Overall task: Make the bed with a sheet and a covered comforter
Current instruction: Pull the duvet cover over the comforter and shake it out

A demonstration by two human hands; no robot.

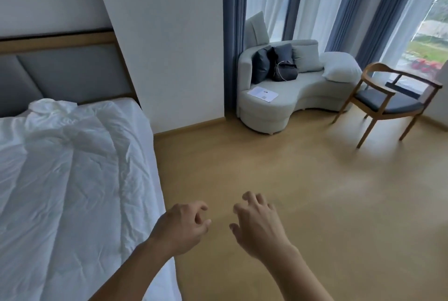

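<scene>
A white, wrinkled comforter (68,167) covers the bed on the left, bunched up near the grey padded headboard (72,75). Its edge hangs down the bed's right side. My left hand (181,226) hovers over the wooden floor just right of that edge, fingers loosely curled, holding nothing. My right hand (257,225) hovers beside it, fingers loosely spread and bent, also empty. Neither hand touches the bedding.
A white wall corner (169,58) juts out beside the headboard. A pale curved sofa (291,97) with dark cushions, a black bag, a white pillow (341,70) and a paper stands by the curtained windows. A wooden armchair (388,104) stands at the right on the wooden floor (315,191).
</scene>
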